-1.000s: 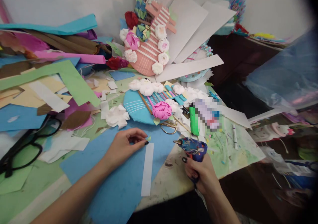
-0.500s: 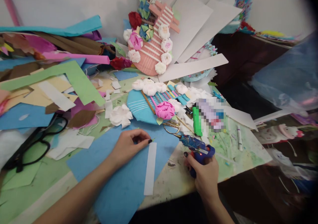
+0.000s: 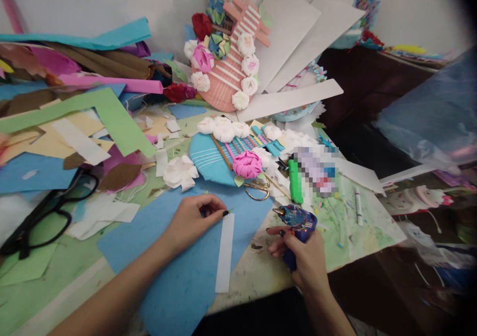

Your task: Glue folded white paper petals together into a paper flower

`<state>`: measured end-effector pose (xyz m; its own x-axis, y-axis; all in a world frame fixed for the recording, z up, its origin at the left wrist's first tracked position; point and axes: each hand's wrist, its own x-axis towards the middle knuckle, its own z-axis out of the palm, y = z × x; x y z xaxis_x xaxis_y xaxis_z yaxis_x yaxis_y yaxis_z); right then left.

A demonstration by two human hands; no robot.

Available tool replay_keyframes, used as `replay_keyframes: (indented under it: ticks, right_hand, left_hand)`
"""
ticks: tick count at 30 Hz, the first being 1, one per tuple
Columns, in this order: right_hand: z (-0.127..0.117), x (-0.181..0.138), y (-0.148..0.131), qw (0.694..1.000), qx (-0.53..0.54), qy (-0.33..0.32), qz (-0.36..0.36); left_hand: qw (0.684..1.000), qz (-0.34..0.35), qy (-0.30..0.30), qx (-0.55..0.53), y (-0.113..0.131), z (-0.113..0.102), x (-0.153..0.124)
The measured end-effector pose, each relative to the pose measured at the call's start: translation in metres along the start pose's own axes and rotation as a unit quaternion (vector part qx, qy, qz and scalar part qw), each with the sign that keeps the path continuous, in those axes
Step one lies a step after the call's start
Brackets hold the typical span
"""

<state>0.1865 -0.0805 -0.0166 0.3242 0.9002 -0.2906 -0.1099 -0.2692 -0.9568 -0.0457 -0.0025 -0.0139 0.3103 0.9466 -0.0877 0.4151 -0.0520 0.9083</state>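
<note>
- Landmark: blue sheet [image 3: 182,281], flat on the table [image 3: 261,271]; I see its near end run out of view.
- Strip [image 3: 225,256]: lying on the sheet, lengthwise beside its right edge.
- Left hand [image 3: 199,221]: over the sheet, at the strip's far end. Thumb and forefinger tips nearly together beside a green sliver [image 3: 230,210]; I cannot tell whether they grip it.
- Right hand [image 3: 305,251]: off the sheet's right edge, palm and thumb closed on the glue gun [image 3: 292,215], other fingers stretched forward.
- Clearance: bare tabletop separates sheet and right hand. The blue guitar [image 3: 212,159] and scissors [image 3: 258,191] bound the sheet's far edge; glasses [image 3: 48,221] lie well to its left.
- Change from half a second ago: nozzle drawn back from the scissors, right fingers uncurled. Left hand and strip hold position.
</note>
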Motion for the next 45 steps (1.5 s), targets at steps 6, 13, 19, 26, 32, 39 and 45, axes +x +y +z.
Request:
replay_keyframes:
  ticks: [6, 13, 19, 26, 32, 39, 45]
  right_hand:
    - [-0.006, 0.002, 0.001, 1.0, -0.003, -0.027, 0.0]
    - [-0.003, -0.001, -0.006, 1.0, 0.012, -0.021, 0.011]
    - [0.003, -0.001, -0.008, 0.999, 0.037, 0.035, 0.014]
    - [-0.006, 0.003, 0.004, 1.0, 0.002, 0.018, -0.001]
    - [-0.001, 0.002, 0.0, 0.998, 0.026, 0.05, -0.001]
    - [0.003, -0.003, 0.0, 0.998, 0.019, 0.048, -0.025]
    - [0.004, -0.004, 0.002, 0.997, 0.037, 0.039, -0.048]
  left_hand:
    - [1.0, 0.008, 0.005, -0.005, 0.0, 0.0, 0.001]
    - [1.0, 0.008, 0.002, 0.001, -0.002, 0.0, 0.001]
    - [1.0, 0.004, 0.001, -0.004, -0.002, -0.001, 0.001]
    - [1.0, 0.005, 0.004, -0.005, -0.002, 0.0, 0.001]
    - [1.0, 0.008, 0.004, -0.006, -0.002, 0.0, 0.001]
    - [1.0, 0.005, -0.002, -0.01, -0.003, 0.001, 0.002]
    - [1.0, 0.017, 0.014, 0.003, -0.004, 0.002, 0.001]
